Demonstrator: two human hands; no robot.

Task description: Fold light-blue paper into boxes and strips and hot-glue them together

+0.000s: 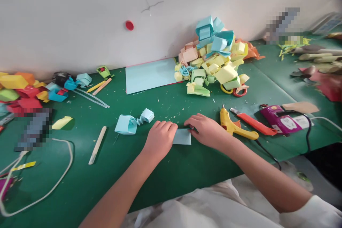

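A small light-blue paper piece [182, 137] lies between my hands near the table's front. My left hand [161, 139] is closed over its left end, fingers curled and pressed together. At its upper right corner, my right hand [204, 130] pinches the paper between thumb and fingers. Left of my hands sits a light-blue folded paper box [126, 124], joined by a zigzag strip to a smaller blue box [147, 115]. A yellow glue gun [235, 124] lies just right of my right hand.
Folded paper boxes pile up at the back [213, 64] and far left [21, 89]. Blue sheets [152, 75] lie by the wall. A red cutter [255, 123], purple box [283, 119], wooden stick [97, 145] and white cable [64, 174] rest on the green table [88, 188].
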